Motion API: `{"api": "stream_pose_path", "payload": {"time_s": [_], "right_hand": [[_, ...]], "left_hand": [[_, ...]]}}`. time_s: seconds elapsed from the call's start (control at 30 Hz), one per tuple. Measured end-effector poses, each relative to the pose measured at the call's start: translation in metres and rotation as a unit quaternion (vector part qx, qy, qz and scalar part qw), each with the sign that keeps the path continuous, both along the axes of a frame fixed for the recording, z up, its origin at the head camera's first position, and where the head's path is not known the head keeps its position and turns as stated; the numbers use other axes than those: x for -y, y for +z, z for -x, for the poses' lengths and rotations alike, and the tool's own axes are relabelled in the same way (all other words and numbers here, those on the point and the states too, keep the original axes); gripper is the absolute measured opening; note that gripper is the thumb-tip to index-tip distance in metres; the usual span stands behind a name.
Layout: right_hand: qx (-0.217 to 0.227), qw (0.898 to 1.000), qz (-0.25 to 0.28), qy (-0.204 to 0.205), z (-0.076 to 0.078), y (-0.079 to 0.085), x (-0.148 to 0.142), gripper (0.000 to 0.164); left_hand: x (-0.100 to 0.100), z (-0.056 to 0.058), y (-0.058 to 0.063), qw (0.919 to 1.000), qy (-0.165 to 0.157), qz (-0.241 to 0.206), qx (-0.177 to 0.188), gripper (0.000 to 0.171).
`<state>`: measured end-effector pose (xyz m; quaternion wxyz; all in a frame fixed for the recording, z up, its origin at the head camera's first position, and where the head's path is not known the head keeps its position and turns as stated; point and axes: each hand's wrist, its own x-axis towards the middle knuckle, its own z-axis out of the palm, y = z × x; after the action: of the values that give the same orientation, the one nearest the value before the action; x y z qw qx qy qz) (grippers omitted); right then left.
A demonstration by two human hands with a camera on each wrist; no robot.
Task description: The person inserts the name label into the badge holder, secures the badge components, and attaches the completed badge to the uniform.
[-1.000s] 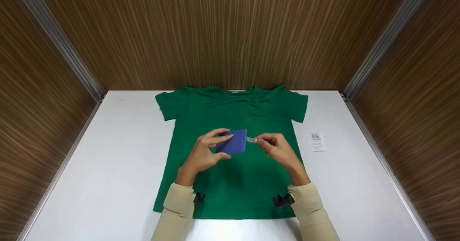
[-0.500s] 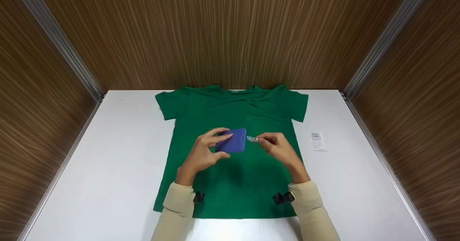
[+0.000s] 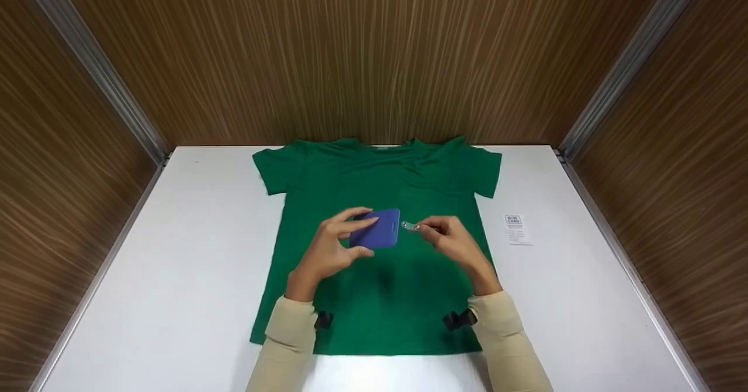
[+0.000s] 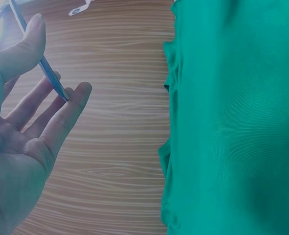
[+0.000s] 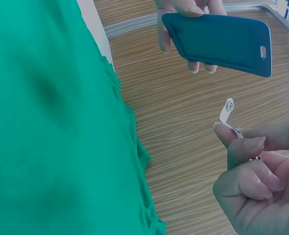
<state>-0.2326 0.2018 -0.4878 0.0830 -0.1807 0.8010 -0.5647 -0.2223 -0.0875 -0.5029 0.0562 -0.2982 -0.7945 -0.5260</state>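
Above a green shirt, hands gripping purple card holder left, contents uncertain, small clip right

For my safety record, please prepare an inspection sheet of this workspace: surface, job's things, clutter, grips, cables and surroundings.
Surface: white table, with a green T-shirt spread out on it.
Job's things: blue card holder and clear snap strap, apart from each other.
Clutter: one printed card, lying right of the shirt.
Grips: left grip holds the holder; right grip pinches the strap.
Cables: nothing seen.
Surroundings: wood-patterned panels, metal corner rails.
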Motion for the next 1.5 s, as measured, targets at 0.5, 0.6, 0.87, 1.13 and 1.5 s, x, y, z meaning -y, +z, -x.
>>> {"api": "stream_pose_path", "payload": {"time_s": [0.5,0.6,0.87,1.13,1.5], "right_hand": [[-0.007,0.999,-0.03,-0.016,0.013,-0.015,-0.004,0.028],[-0.008,0.999,-0.04,-0.023,0.015,-0.018,-0.005,0.027],[0.001,0.996,-0.074,-0.054,0.02,-0.023,-0.006,0.026],[-0.008,0.99,-0.119,-0.073,0.032,-0.028,-0.007,0.022],[-0.006,0.984,-0.162,-0.075,0.056,-0.04,-0.011,0.02]], "left_hand": [[0.004,-0.001,0.0,1.0,0.008,0.001,0.002,0.055],[0.005,-0.001,-0.002,0.9999,0.008,-0.006,0.003,0.054],[0.003,-0.001,0.0,0.9999,0.001,-0.01,0.013,0.055],[0.005,0.0,-0.001,0.9999,0.003,-0.007,0.014,0.054],[0.006,0.0,-0.001,0.9999,0.01,0.001,0.009,0.055]]}}
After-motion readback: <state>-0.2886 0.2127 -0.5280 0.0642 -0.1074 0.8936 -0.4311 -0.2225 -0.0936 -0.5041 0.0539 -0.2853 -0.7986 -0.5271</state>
